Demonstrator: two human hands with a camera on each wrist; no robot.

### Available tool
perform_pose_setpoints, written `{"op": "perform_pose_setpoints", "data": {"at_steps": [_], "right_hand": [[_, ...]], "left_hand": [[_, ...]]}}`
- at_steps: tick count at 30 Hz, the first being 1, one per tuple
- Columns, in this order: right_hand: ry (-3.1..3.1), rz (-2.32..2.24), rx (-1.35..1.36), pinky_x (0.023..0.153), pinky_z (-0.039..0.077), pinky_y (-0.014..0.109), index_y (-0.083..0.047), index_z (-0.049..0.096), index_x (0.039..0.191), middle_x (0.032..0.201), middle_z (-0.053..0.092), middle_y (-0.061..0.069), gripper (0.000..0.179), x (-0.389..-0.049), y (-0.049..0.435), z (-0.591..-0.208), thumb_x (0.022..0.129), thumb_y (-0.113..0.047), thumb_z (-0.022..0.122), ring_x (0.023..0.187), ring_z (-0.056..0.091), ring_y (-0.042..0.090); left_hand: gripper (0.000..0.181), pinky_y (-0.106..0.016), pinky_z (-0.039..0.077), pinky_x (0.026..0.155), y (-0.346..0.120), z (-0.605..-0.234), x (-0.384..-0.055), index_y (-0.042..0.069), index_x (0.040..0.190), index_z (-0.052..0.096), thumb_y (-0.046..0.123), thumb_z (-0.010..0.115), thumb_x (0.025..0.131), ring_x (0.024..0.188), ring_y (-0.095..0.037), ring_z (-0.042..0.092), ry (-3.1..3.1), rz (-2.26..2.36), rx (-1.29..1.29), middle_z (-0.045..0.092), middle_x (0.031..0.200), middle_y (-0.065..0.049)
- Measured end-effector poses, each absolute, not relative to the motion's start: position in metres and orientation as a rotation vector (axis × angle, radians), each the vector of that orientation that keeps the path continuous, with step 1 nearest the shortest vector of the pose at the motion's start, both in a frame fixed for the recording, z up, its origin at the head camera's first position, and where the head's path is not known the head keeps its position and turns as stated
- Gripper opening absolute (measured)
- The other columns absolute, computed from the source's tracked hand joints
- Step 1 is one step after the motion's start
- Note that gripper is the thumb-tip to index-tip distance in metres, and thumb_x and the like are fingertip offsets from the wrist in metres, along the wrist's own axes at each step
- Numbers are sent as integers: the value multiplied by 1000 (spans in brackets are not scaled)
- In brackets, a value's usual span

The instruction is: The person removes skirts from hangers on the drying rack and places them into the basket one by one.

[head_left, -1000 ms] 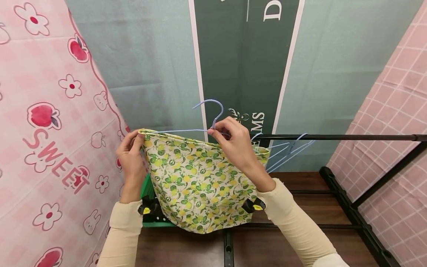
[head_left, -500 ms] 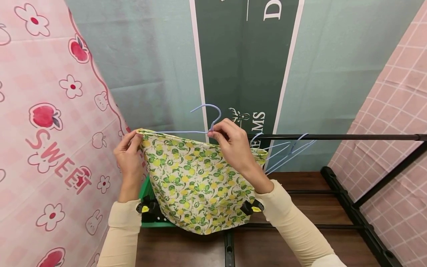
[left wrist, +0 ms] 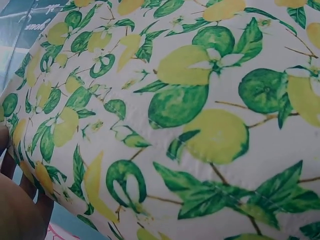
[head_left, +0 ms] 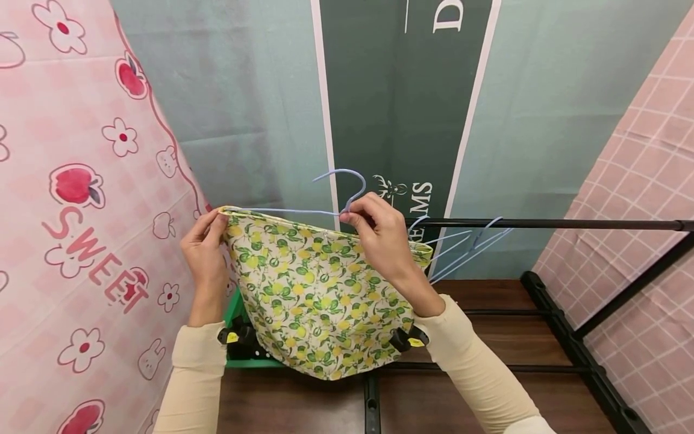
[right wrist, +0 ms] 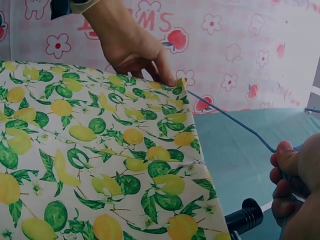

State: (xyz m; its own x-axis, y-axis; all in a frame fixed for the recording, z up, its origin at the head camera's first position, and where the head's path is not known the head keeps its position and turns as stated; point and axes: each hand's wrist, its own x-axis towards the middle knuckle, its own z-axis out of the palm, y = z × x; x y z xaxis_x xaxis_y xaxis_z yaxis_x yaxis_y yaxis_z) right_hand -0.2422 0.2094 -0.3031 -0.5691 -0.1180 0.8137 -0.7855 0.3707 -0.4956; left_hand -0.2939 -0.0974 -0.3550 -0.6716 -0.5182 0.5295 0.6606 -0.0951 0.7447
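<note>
A lemon-print skirt [head_left: 320, 301] hangs spread out, its waist along the top. My left hand [head_left: 203, 253] pinches the waist's left corner between thumb and fingers. Thumb and fingertips of my right hand [head_left: 382, 238] grip a thin blue wire hanger [head_left: 343, 170] at its neck, with the hook standing up above them. In the right wrist view one hanger arm runs from that hand into the waist corner beside the left hand [right wrist: 142, 55]. The hanger's other arm is hidden behind the right hand and cloth. Lemon-print fabric [left wrist: 200, 120] fills most of the left wrist view.
A black rail [head_left: 569, 223] extends to the right, with blue hangers [head_left: 473, 255] on it. Behind the skirt stands a green basket [head_left: 255, 363], partly covered. Black rack legs [head_left: 585, 355] rest on the wooden surface [head_left: 293, 404]. Pink printed cloth [head_left: 32, 235] stands at the left.
My left hand has drawn the waist corner slightly left and up, so the skirt's left side shifts left along the hanger arm. The right hand keeps its hold, nearly in place.
</note>
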Motion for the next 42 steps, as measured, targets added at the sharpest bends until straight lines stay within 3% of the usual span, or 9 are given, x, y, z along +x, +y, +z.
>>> {"op": "perform_pose_setpoints", "data": {"at_steps": [7, 12, 25, 36, 42], "right_hand": [[-1921, 1267, 742, 64, 40, 23, -2, 73, 96, 91, 67, 9, 8, -237, 218, -297, 102, -7, 70, 68, 49, 15], [-1938, 1252, 740, 63, 40, 25, -1, 74, 99, 88, 67, 9, 8, -236, 220, -300, 102, -8, 71, 66, 48, 16], [-1880, 1328, 838, 65, 41, 23, 1, 74, 103, 100, 72, 12, 9, -247, 224, -308, 101, -7, 71, 69, 50, 14], [-1874, 1354, 853, 62, 47, 23, 0, 75, 108, 87, 70, 12, 10, -247, 223, -309, 100, -4, 73, 65, 56, 11], [-1814, 1354, 889, 64, 51, 23, 2, 75, 108, 89, 71, 13, 10, -247, 225, -309, 99, 0, 72, 68, 60, 11]], "left_hand": [[22, -16, 49, 65, -101, -354, -299, -6, 114, 80, 9, 79, 97, 71, -7, 60, -1323, -1902, -139, 79, 91, 4], [26, -17, 56, 71, -99, -350, -299, -8, 116, 78, 10, 79, 97, 78, -9, 68, -1332, -1931, -155, 79, 97, 0], [18, -16, 56, 62, -102, -332, -314, 2, 108, 84, 11, 84, 93, 68, -8, 65, -1385, -1966, -60, 77, 92, -1], [17, -19, 56, 81, -118, -325, -321, 3, 109, 84, 9, 83, 93, 86, -9, 69, -1357, -1934, 18, 81, 98, 2], [13, -19, 55, 82, -122, -323, -323, 5, 106, 85, 8, 82, 94, 87, -9, 68, -1340, -1920, 19, 80, 100, 1]]}}
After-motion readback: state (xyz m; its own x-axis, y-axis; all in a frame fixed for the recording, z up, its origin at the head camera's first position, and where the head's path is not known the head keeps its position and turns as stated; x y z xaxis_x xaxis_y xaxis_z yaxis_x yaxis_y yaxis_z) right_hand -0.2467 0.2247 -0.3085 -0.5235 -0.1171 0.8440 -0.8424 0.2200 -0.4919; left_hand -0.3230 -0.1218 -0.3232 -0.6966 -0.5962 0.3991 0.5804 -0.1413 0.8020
